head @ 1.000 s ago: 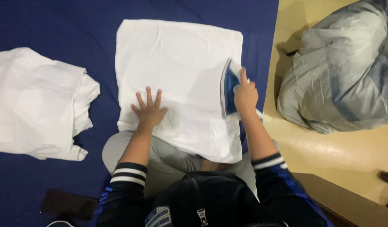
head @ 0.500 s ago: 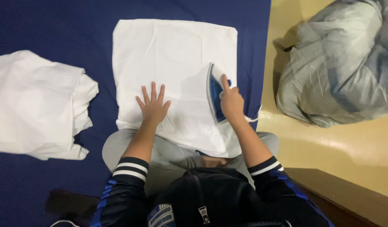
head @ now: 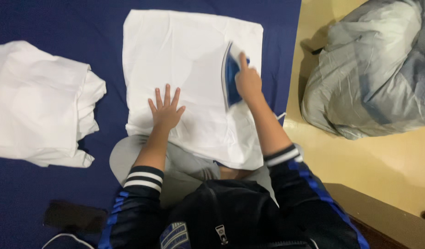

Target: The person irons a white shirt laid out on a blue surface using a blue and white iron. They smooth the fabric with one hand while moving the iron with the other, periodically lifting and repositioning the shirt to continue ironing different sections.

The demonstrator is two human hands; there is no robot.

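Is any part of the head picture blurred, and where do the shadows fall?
Head view: the right hand and the blue iron look slightly motion-blurred; the left hand, flat on the white cloth, is sharper. A soft shadow lies left of the grey bundle; the cloth is bright, without glare.

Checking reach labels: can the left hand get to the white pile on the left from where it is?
Probably yes. The left hand lies flat, fingers spread, on the white cloth; the folded white pile lies to its left on the blue surface, with only bare blue surface between. The right hand holds the blue iron.
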